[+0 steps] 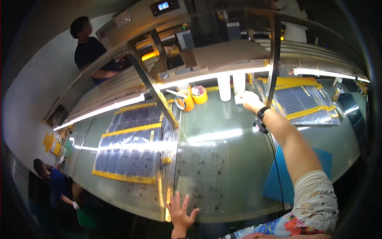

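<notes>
My left hand (182, 213) is at the table's front edge, empty and with its fingers spread, beside the near corner of a clear printed film sheet (203, 171). Far across the table, my right hand (251, 102) has its fingers closed around a small white object (238, 99), whose kind I cannot make out. Just behind that hand stands a white cylinder (239, 83), and a second white cylinder (225, 88) is to its left. A black band with a small device (260, 119) is on my right wrist, and a dark cable runs down from it.
Rolls of orange tape (186, 101) stand by a metal post (159, 99). Yellow-edged dark film sheets (127, 149) lie left, and more film sheets (298, 101) right. A blue sheet (294, 171) lies under my right arm. A lit shelf crosses above. Co-workers (55, 179) are beyond.
</notes>
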`<state>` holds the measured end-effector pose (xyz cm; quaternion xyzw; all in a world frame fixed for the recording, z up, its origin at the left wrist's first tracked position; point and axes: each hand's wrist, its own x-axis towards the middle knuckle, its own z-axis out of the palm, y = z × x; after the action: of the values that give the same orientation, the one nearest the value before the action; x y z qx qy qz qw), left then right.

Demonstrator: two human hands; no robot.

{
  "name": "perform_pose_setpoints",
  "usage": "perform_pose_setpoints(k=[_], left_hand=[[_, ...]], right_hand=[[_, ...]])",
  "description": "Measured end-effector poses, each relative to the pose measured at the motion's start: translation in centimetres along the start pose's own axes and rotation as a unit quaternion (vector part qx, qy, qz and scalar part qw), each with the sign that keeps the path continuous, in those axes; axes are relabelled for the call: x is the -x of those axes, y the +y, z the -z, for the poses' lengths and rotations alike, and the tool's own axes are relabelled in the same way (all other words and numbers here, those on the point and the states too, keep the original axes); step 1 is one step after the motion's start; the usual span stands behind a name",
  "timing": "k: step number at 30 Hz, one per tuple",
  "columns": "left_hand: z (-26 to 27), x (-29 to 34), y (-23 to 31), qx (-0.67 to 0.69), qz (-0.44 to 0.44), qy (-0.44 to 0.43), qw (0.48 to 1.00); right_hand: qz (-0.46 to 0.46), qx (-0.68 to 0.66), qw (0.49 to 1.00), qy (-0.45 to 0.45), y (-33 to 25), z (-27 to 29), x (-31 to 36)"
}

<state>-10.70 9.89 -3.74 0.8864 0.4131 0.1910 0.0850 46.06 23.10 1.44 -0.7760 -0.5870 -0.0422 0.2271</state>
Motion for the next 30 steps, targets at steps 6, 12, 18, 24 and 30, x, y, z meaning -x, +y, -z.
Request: perform_pose_setpoints(k=[6,12,18,24,30], left_hand=[[0.8,-1.1,0.7,0.02,-0.007,-0.024,0.999],[1.5,-1.4,1.2,0.032,0.018,-0.026,0.999],[0.0,0.0,0.6,0.039,0.033,0.085,0.995],[1.9,-4.0,4.3,0.275,0.007,0.167,0.947],[3.3,-6.0,12.8,0.66,0.101,-0.031,0.744]], right_hand=[[-0.153,0.1,0.981,0.066,0.7,-5.7,-2.6],[-0.1,0.178,0.975,0.083,0.6,-5.5,-3.3],[0.034,-0.054,0.998,-0.021,-6.0,-0.6,1.9],[0.294,-0.165,0.941,0.011,-18.7,8.2,16.0],[0.369,-0.053,0.923,0.091,-23.5,11.1,24.7]])
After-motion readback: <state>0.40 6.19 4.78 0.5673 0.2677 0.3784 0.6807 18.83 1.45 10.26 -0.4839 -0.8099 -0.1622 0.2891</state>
